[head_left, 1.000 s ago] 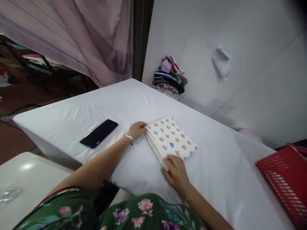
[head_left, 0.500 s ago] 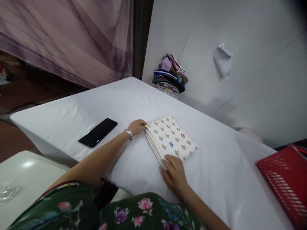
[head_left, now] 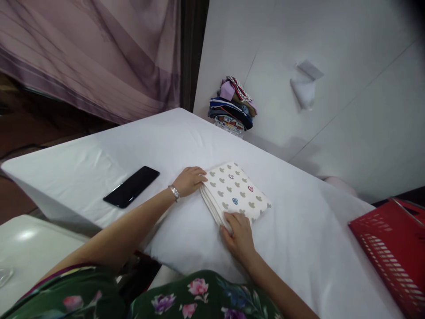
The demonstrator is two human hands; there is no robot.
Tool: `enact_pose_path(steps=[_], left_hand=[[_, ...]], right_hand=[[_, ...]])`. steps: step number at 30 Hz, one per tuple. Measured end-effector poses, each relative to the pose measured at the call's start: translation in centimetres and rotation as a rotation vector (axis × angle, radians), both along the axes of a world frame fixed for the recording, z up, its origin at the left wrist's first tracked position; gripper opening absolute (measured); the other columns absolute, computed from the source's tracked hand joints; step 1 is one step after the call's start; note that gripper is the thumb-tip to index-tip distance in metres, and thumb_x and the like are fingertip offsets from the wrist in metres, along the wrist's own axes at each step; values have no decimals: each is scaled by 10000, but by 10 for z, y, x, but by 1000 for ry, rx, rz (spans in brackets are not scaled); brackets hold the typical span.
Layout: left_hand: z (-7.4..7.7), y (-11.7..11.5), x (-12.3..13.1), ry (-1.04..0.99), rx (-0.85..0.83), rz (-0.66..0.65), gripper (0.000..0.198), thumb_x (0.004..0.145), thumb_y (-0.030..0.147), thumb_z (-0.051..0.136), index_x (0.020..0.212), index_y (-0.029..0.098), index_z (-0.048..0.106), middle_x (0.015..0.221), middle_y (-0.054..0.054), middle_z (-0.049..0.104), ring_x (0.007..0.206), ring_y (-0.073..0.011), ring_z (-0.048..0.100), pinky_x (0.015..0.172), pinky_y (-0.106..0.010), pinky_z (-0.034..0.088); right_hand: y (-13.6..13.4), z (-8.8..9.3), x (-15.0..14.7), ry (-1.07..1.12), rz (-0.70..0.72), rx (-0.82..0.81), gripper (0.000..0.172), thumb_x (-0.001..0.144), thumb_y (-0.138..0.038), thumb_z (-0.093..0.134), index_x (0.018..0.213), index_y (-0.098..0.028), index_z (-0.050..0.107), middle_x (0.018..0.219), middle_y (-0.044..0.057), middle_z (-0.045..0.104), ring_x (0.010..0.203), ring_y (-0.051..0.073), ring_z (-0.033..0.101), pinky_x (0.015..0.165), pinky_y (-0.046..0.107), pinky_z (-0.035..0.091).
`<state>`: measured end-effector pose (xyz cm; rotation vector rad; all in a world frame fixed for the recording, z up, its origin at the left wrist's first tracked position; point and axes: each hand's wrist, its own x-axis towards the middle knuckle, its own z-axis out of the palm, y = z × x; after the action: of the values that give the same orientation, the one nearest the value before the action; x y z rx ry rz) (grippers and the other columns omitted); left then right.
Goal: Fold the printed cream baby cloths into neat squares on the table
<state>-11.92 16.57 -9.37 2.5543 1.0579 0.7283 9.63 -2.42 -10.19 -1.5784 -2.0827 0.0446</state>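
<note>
A folded white cloth (head_left: 237,190) with grey mushroom-like prints, plus a few in red, blue and purple, lies flat on a white-covered table (head_left: 292,248). At its left corner my left hand (head_left: 191,179) has its fingers closed over the edge, a bracelet on the wrist. My right hand (head_left: 239,235) grips the near corner, fingers on top and thumb at the side of the layers. Several stacked layers show along the edge between both hands. A black phone (head_left: 132,187) lies to the left of my left hand.
Folded clothes (head_left: 230,106) are stacked beyond the table's far edge. A red slotted basket (head_left: 388,252) stands at the right. Beyond the table, a crumpled white piece (head_left: 303,91) lies on the pale tiled surface. A pinkish curtain (head_left: 109,53) hangs upper left; a white stool-like surface (head_left: 36,252) is lower left.
My left hand has shifted further onto the cloth's left corner, its fingers now lying over the top. My right hand keeps to the near corner. The whole view has moved slightly.
</note>
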Motion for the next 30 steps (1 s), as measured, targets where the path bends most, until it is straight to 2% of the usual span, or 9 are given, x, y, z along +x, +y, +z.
enact_pose_path(steps=[4,8,11,13,16,20,26,28,30], left_hand=[[-8,9,-6,-60,-68,57,210,749,239,546,888,280,698,1131,-5,642,1087,-192,532,957,-387,406],[6,6,6,-65,-91,151,191,723,208,539,807,250,706,1073,-8,668,1068,-194,550,974,-372,400],[22,-6,36,-60,17,162,270,795,306,505,985,220,677,1166,-54,628,1158,-237,495,1024,-436,341],[26,-14,57,-31,83,73,355,838,364,465,1128,217,609,1282,-70,552,1246,-252,417,1064,-479,271],[17,-13,75,88,65,-12,430,856,391,437,1239,216,520,1401,-82,428,1331,-245,305,1104,-492,179],[-5,1,71,195,-105,92,518,866,461,368,1326,232,426,1453,-77,347,1364,-249,238,1092,-512,186],[-7,10,64,161,-149,96,505,848,476,378,1298,260,455,1450,-46,355,1362,-236,245,1087,-492,209],[-2,17,63,119,-221,120,503,845,494,368,1266,250,491,1427,-46,396,1334,-217,311,1079,-422,262],[3,26,61,72,-264,196,532,842,504,354,1255,206,506,1402,-74,429,1294,-210,378,1062,-356,304]], right_hand=[[2,4,-4,-43,49,12,215,817,-229,522,1018,-216,596,893,59,566,844,210,485,754,364,372],[3,2,-7,-78,70,37,181,817,-208,503,970,-197,598,864,60,558,824,208,468,739,360,361],[5,-1,-9,-90,63,61,168,823,-210,486,950,-190,594,852,60,551,811,205,463,724,355,350],[5,-2,-8,-98,61,61,165,827,-214,482,949,-192,591,843,55,545,805,200,463,717,351,346],[3,-2,-7,-108,76,46,187,825,-215,491,986,-192,584,855,55,544,809,199,467,714,348,354],[-4,3,-6,-78,110,-1,271,814,-210,499,1077,-191,566,941,74,556,868,213,481,747,368,392],[-11,10,9,252,163,36,238,825,-210,507,1048,-228,587,1015,73,586,954,203,526,827,382,449],[-15,9,25,440,52,65,195,831,-225,510,1000,-230,605,1033,75,595,978,201,541,852,389,459],[-19,5,42,693,-158,-10,174,814,-284,546,963,-217,608,1006,80,612,955,210,569,829,399,484]])
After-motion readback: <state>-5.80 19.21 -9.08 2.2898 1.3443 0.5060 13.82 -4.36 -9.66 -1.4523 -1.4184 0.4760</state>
